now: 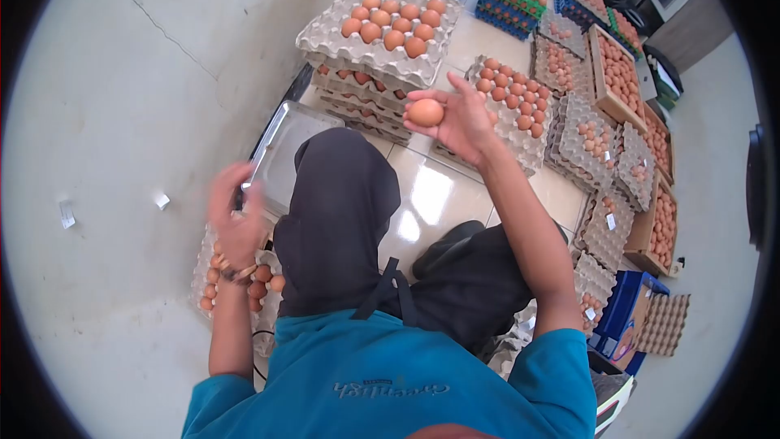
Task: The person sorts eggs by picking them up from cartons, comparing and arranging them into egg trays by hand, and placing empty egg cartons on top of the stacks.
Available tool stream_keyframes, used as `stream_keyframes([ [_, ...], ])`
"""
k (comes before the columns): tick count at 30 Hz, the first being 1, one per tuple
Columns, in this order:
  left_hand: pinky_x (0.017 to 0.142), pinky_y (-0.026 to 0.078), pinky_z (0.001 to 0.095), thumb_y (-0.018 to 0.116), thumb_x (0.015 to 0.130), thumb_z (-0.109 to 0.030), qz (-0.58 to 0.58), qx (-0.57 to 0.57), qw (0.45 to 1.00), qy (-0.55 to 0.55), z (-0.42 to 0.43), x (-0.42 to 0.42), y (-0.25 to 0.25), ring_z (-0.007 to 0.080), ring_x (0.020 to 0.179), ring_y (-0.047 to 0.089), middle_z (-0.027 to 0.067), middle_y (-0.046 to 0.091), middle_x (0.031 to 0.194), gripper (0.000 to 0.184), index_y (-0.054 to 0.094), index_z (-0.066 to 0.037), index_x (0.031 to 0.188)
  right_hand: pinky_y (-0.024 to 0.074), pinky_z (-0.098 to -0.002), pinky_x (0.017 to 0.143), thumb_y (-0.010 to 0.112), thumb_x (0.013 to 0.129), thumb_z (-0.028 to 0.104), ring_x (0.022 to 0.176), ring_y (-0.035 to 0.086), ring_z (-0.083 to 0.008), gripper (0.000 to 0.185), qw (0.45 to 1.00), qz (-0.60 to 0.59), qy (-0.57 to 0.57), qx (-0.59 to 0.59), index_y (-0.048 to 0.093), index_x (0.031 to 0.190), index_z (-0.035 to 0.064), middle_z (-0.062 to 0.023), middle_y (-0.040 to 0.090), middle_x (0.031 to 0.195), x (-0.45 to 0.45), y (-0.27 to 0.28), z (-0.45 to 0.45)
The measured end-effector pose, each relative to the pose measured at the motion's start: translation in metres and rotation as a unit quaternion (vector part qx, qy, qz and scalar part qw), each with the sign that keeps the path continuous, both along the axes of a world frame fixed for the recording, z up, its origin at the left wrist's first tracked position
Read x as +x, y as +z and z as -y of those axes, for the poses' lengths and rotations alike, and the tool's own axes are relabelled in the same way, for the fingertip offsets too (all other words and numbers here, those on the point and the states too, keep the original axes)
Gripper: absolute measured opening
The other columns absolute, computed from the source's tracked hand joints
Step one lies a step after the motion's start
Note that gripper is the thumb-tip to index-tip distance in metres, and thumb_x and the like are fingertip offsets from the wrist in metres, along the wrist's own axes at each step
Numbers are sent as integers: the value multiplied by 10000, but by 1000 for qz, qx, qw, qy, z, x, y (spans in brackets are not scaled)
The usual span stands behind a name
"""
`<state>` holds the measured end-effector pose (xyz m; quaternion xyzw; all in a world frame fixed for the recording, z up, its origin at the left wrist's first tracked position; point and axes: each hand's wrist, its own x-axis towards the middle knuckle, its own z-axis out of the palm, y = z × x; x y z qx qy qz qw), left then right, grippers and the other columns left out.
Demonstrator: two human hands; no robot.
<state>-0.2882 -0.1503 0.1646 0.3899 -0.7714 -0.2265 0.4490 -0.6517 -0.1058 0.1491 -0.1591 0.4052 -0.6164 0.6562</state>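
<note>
Over the floor tiles by the tall stack of pulp egg trays (pixel 325 36), my right hand (pixel 467 123) is cradling one brown egg (pixel 426 112) in its fingers.
Top tray there has brown eggs grouped in its middle cups, more eggs peeking between the layers; the metal tray (pixel 280 150) lies just beside, partly behind my knee; wooden crates (pixel 605 100) off to the right are heaped with eggs; my left hand (pixel 236 215) is a blur near the lower-left egg tray (pixel 201 268), partly covered by my arm, and I can't tell its grip.
</note>
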Motion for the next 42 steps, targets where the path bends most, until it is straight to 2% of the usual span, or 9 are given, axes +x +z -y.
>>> stream_keyframes([
  [3, 969, 477, 375, 711, 816, -79, 111, -57, 967, -220, 2, -111, 39, 302, 1121, 606, 137, 619, 1248, 408, 651, -74, 1219, 535, -418, 933, 341, 1000, 536, 1013, 616, -298, 705, 1000, -1, 8, -8, 541, 1156, -122, -208, 593, 1074, 5, 2, 1],
  [8, 950, 491, 400, 714, 813, -169, 123, -109, 942, -291, 24, -204, 5, 322, 1086, 606, 127, 620, 1240, 428, 648, -83, 1228, 513, -408, 960, 318, 998, 547, 1059, 620, -322, 746, 999, 12, 17, -47, 463, 1237, -144, -238, 553, 1221, 7, 13, -4],
  [14, 920, 543, 332, 636, 932, -172, 35, 223, 893, -390, 50, -215, 2, 257, 1067, 651, 159, 604, 1250, 386, 579, 6, 1269, 524, -416, 960, 361, 957, 618, 1152, 597, -367, 873, 997, 45, 4, -58, 306, 1359, -154, -321, 507, 1284, -8, 23, -12],
  [17, 965, 539, 332, 523, 1009, -205, -197, 498, 751, -387, 69, -210, 7, 245, 1101, 635, 183, 590, 1235, 410, 483, 44, 1331, 538, -430, 940, 354, 948, 641, 1138, 613, -388, 889, 998, -3, 4, -61, 276, 1404, -118, -360, 507, 1283, -18, 36, -16],
  [21, 1053, 494, 389, 386, 1047, -266, -356, 608, 576, -414, 86, -196, 10, 362, 1244, 534, 309, 460, 1352, 512, 307, 80, 1416, 564, -415, 881, 304, 965, 626, 1022, 672, -379, 804, 993, -74, -38, -82, 357, 1395, -52, -337, 594, 1178, -39, 36, -16],
  [26, 1145, 379, 459, 413, 1006, -293, -424, 627, 494, -427, 91, -165, 14, 448, 1359, 371, 348, 361, 1421, 591, 268, 86, 1434, 551, -384, 861, 299, 984, 585, 985, 676, -320, 737, 986, -121, -106, -52, 458, 1321, -50, -277, 631, 1155, -78, 21, -17],
  [33, 1127, 410, 430, 455, 1012, -229, -345, 534, 679, -366, 93, -52, 0, 440, 1329, 426, 300, 481, 1335, 540, 307, 93, 1419, 499, -385, 962, 443, 993, 478, 1149, 607, -264, 601, 976, -168, -141, 15, 497, 1334, -13, -182, 611, 1261, -148, -16, -31],
  [38, 902, 493, 260, 577, 992, -310, -206, 519, 810, -177, 67, 104, -9, 95, 1056, 570, 97, 619, 1206, 494, 479, -1, 1365, 390, -359, 1077, 455, 990, 491, 1301, 500, -230, 622, 964, -159, -174, 125, 460, 1404, 27, -129, 504, 1430, -235, -74, -56],
  [42, 942, 486, 263, 629, 966, -213, -213, 521, 823, 68, -3, 209, -40, 117, 1134, 568, 89, 611, 1235, 465, 483, -18, 1363, 407, -367, 1091, 411, 1023, 432, 1271, 513, -241, 584, 936, -166, -237, 198, 464, 1408, -5, -157, 490, 1419, -240, -84, -62],
])
